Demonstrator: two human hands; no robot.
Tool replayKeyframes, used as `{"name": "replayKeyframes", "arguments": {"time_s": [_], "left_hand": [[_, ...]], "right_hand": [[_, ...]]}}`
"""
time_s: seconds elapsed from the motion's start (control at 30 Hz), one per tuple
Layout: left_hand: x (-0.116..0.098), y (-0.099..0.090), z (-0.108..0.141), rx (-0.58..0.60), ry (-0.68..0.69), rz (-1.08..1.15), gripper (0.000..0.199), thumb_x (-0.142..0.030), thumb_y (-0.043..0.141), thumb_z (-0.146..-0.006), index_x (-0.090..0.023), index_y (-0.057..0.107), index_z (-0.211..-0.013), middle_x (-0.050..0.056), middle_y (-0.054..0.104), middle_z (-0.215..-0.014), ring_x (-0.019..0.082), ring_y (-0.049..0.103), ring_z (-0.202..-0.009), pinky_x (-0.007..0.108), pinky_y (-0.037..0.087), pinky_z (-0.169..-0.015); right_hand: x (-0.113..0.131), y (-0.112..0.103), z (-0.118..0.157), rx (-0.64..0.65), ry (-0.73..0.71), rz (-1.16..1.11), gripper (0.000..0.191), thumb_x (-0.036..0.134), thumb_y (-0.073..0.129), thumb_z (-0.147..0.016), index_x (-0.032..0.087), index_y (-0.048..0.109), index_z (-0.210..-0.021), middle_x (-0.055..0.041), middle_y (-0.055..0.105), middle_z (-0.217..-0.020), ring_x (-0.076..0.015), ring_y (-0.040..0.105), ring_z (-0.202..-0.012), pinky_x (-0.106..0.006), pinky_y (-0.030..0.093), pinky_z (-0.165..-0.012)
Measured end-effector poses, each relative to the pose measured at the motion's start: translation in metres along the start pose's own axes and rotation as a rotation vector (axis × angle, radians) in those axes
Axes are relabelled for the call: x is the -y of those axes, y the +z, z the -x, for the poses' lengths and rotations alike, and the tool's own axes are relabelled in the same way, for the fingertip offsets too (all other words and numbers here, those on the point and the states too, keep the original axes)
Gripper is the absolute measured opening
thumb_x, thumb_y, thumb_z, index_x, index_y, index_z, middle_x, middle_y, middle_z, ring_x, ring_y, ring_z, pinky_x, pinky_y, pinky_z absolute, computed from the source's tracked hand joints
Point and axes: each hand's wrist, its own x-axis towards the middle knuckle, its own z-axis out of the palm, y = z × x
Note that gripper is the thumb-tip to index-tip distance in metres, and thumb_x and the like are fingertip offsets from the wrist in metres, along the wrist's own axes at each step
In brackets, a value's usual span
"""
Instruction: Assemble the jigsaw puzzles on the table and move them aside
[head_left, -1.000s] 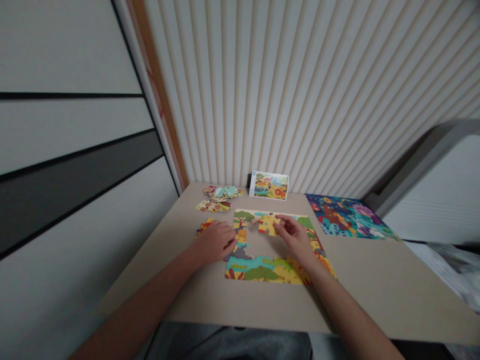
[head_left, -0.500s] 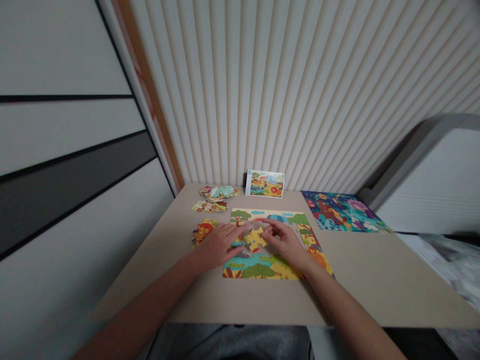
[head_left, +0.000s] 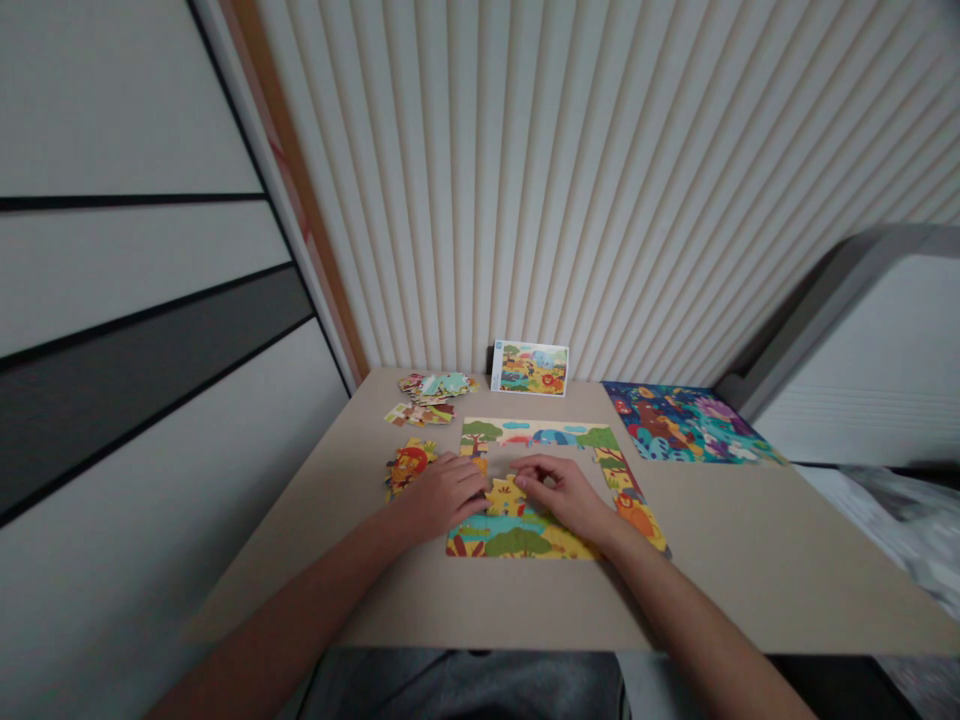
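Observation:
A yellow puzzle piece (head_left: 506, 496) lies low over the inside of a partly assembled animal jigsaw puzzle (head_left: 517, 542), near its lower left part. My right hand (head_left: 564, 492) pinches this piece at its upper right edge. At the piece's left edge, my left hand (head_left: 448, 494) has thumb and fingertips drawn together on it; its fingers cover part of the puzzle's left border. The puzzle's frame shows trees, an elephant, a lion and water around a bare middle. Whether the piece sits flush with its neighbours cannot be made out.
Left of the puzzle lies a pile of loose pieces with a red and yellow one (head_left: 409, 464) on top. Farther back are more piled pieces (head_left: 442, 385) and a smaller group (head_left: 420, 414). A picture card (head_left: 531, 368) stands against the pleated wall. A dark blue puzzle (head_left: 679, 424) lies right.
The yellow piece has come down and towards me, now level with the lower border pieces. My left hand's fingers have drawn in to its left edge; my right hand stays on it.

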Motion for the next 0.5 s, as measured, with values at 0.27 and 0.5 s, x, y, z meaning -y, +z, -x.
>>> {"name": "replayKeyframes", "arguments": {"time_s": [0.27,0.5], "left_hand": [[-0.0022,0.0012,-0.0008,-0.143,-0.304,0.348,0.015,-0.032,0.056,-0.099,-0.021,0.065,-0.106,0.002,0.072,-0.093,0.019,0.066,-0.088,0.029,0.047,-0.081],[-0.0045,0.0002,-0.003,-0.194,-0.448,0.571,0.02,-0.035,0.057,-0.097,-0.02,0.068,-0.105,-0.001,0.068,-0.08,0.014,0.063,-0.07,0.023,0.045,-0.065]], "right_hand": [[-0.0022,-0.0036,-0.0015,-0.028,-0.038,0.038,0.036,0.044,0.061,-0.095,0.021,0.072,-0.119,-0.003,0.067,-0.088,-0.0163,0.056,-0.077,-0.027,0.045,-0.069],[-0.0031,-0.0042,-0.0021,-0.02,-0.039,0.054,0.033,0.043,0.06,-0.096,0.022,0.073,-0.118,-0.0046,0.07,-0.094,-0.018,0.06,-0.082,-0.028,0.047,-0.072]]}}
